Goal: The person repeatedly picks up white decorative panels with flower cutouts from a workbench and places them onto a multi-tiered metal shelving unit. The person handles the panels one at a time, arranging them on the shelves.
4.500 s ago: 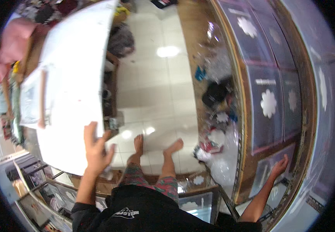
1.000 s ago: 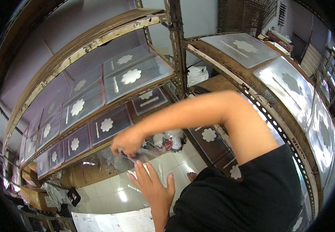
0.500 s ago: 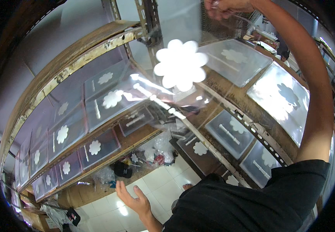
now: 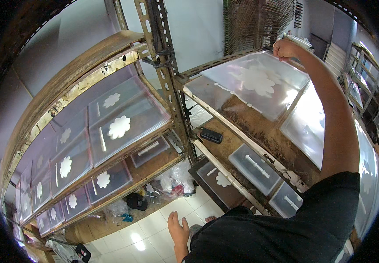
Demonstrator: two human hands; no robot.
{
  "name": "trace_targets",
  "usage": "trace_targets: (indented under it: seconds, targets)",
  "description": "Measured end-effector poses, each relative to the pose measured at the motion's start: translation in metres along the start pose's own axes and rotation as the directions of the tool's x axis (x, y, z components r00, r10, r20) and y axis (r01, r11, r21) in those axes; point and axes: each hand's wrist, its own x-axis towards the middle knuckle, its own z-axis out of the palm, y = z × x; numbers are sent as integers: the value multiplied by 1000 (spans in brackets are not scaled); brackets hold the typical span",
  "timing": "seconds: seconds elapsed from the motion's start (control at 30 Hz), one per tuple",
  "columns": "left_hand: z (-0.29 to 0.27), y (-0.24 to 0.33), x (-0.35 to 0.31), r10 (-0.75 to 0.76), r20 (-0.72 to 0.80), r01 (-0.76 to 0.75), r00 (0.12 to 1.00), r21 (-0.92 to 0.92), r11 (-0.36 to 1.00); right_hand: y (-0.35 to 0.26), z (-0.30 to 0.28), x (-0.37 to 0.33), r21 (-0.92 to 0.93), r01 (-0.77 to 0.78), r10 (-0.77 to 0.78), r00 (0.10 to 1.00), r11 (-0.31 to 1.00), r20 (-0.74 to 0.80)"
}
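My right hand [image 4: 285,49] reaches far over the right-hand shelf, its fingers closed at the far corner of a clear plastic sheet [image 4: 220,72]. This sheet bears a white flower shape [image 4: 258,81] and a thin white strip, and lies over the shelf board, overlapping another sheet whose flower shows through. Low down, my left hand [image 4: 179,230] hangs above the floor with its fingers stretched out, holding nothing. Beside the right arm lies another shiny sheet [image 4: 307,127], bright with glare.
A left rack [image 4: 82,168] carries several similar sheets on two levels. A slotted metal post [image 4: 165,65] stands between the racks. A black case [image 4: 211,136] and more sheets [image 4: 255,168] rest on the lower right shelf. Plastic bags [image 4: 176,179] and a black cap [image 4: 136,201] lie below.
The sheet held up by my right hand has gone away from me and down onto the right shelf. My left hand has moved right, and the view has shifted.
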Motion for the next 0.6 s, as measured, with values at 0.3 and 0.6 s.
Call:
trace_targets:
  seconds: [0.3, 0.6]
  targets:
    - [6, -18, -2, -61, 66, 59, 996, 33, 998, 57, -2, 36, -186, 199, -242, 938, 962, -250]
    - [9, -6, 11, -11, 72, 10, 997, 25, 1000, 80, 26, 36, -214, 230, -296, 880, 950, -371]
